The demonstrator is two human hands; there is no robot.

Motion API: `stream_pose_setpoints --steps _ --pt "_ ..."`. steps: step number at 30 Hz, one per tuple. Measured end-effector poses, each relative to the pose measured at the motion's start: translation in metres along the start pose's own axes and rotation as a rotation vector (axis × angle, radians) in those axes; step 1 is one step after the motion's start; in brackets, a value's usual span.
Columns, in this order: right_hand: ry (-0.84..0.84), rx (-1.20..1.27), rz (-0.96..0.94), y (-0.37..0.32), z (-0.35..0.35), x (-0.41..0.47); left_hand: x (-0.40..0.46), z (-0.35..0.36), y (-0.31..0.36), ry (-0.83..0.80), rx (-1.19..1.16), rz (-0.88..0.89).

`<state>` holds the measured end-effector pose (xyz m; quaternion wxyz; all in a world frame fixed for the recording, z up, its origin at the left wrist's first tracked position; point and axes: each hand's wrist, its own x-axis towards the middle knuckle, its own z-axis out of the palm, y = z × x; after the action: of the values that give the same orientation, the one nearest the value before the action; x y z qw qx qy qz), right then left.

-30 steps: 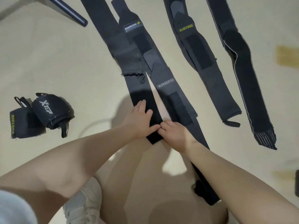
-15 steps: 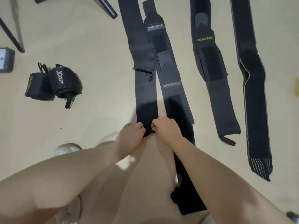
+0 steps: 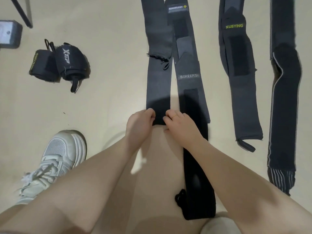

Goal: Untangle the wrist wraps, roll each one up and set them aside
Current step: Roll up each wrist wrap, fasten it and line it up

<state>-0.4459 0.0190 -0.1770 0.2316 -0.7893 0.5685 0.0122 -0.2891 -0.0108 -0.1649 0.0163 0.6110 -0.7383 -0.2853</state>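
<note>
Several dark wrist wraps lie flat and lengthwise on the beige floor. My left hand (image 3: 140, 123) and my right hand (image 3: 179, 123) both pinch the near end of a plain grey wrap (image 3: 158, 85), which is folded over into a small roll between my fingers. Just to its right lies the BOKEERSI wrap (image 3: 190, 85), running under my right forearm. Further right are the XUEYING wrap (image 3: 239, 68) and a long black wrap with striped end (image 3: 285, 105). Two rolled wraps (image 3: 57, 65) sit together at the left.
My white sneaker (image 3: 55, 159) stands at the lower left. A grey block (image 3: 10, 33) and a thin black leg (image 3: 22, 12) are at the top left. Bare floor (image 3: 109, 56) separates the rolled wraps from the flat ones.
My left hand went from lying flat on the grey wrap to curling round its near end, and both hands have rolled that end a little away from me. The camera shifted.
</note>
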Motion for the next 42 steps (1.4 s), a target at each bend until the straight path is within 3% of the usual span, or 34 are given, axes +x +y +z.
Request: stream_pose_setpoints --steps 4,6,8,13,16,20,23,29,33,36,39,42 --pt "0.078 -0.023 0.013 0.003 -0.008 0.014 0.004 0.005 -0.003 0.045 -0.174 -0.080" --pt "0.016 0.001 0.034 0.006 -0.009 0.019 0.001 0.007 -0.006 0.102 -0.311 -0.092" --pt "-0.006 -0.063 -0.032 0.008 -0.005 0.022 -0.002 0.009 -0.009 0.110 -0.257 -0.034" --pt "0.013 0.192 0.108 0.008 -0.007 0.033 -0.003 0.012 -0.022 0.058 0.095 0.203" --pt "-0.077 0.196 0.170 0.008 -0.014 0.038 0.001 0.000 -0.017 -0.036 0.164 0.156" --pt "-0.076 0.046 0.195 0.001 -0.016 0.026 0.004 -0.002 -0.010 -0.126 0.180 0.296" --pt "-0.029 0.081 0.074 0.002 -0.009 0.010 0.006 0.002 -0.014 -0.192 0.110 0.148" --pt "-0.050 0.110 0.008 0.003 -0.003 0.002 -0.003 0.017 -0.020 0.062 -0.087 0.026" --pt "-0.008 0.250 0.167 -0.001 -0.005 0.011 -0.002 0.016 -0.018 0.163 -0.013 0.101" --pt "0.047 0.276 0.261 -0.001 -0.006 0.018 -0.001 0.018 -0.027 0.198 0.090 0.221" --pt "0.120 0.277 0.333 -0.001 -0.006 0.023 0.001 0.015 -0.029 0.199 0.166 0.234" --pt "0.239 0.283 0.160 0.003 -0.003 0.021 0.009 0.006 -0.024 0.120 0.111 0.151"
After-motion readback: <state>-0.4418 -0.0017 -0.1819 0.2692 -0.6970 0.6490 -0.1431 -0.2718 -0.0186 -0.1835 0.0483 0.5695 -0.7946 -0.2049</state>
